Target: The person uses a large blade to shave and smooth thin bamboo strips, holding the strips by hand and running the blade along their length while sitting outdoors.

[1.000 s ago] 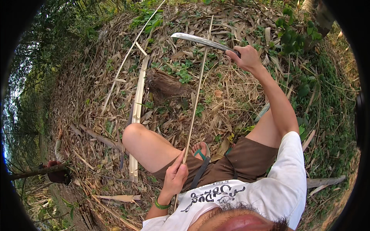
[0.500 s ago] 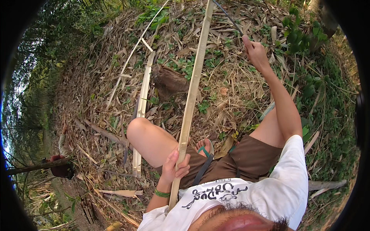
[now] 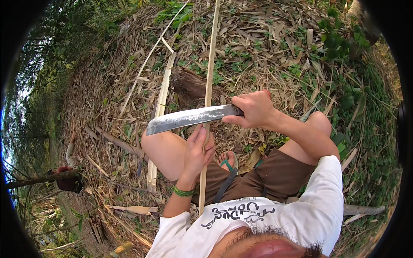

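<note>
A long, pale bamboo strip (image 3: 210, 77) runs from the top of the view down to my shirt. My left hand (image 3: 199, 148) is closed round it in front of my knee. My right hand (image 3: 254, 109) grips a machete (image 3: 185, 119) by its reddish handle, partly hidden in the fist. The broad grey blade lies across the strip just above my left fingers, its tip pointing left over my bent left knee. Whether the edge touches the bamboo I cannot tell.
A short log (image 3: 189, 84) lies on the leaf litter beyond my knees. Left of it are split bamboo pieces (image 3: 161, 96) and a thin pole (image 3: 144, 66). A branch (image 3: 118, 141) rests farther left. Green plants (image 3: 344, 38) grow at the right.
My right hand has come from far right inward and nearer, bringing the machete blade across the strip. My left hand has moved up a little, and the strip has turned narrower side up.
</note>
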### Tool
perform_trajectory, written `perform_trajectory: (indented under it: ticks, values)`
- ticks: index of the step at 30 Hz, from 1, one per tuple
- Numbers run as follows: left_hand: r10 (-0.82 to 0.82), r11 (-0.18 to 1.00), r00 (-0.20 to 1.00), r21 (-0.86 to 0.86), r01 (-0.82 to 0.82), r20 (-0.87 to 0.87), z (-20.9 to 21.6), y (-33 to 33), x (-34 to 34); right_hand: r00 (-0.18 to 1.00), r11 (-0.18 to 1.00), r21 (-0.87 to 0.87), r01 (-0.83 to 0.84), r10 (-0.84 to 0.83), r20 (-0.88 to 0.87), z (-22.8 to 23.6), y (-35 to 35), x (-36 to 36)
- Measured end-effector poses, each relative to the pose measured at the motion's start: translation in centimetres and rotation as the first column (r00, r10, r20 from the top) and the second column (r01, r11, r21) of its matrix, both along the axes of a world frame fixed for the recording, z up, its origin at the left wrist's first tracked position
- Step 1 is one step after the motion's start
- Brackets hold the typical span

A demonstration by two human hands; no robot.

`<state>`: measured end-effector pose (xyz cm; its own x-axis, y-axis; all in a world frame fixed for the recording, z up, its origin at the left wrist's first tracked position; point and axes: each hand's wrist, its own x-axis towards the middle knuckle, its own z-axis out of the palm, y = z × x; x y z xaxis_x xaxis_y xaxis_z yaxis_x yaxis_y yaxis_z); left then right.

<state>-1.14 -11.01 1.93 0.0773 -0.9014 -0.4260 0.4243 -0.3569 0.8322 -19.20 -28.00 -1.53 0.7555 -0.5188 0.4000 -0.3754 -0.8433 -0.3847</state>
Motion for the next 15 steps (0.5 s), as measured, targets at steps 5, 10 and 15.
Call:
perform_trajectory:
  ticks: [5,10,15]
  values:
    - [0.007,0.999,0.990,-0.052,0.001,0.139,0.5,-0.1,-0.1,0.996,0.999,-0.023,-0.031,0.033,0.084,-0.1,-1.7,0.1]
    - [-0.009,0.997,0.997,-0.077,0.014,0.074,1.2,0.0,0.1,0.992,0.996,-0.025,0.090,-0.088,0.092,-0.7,-3.5,-0.3]
    - [-0.065,0.997,0.998,-0.045,0.066,0.023,1.4,2.4,-0.1,0.951,0.942,0.146,0.301,-0.308,0.032,-1.2,-9.1,-2.6]
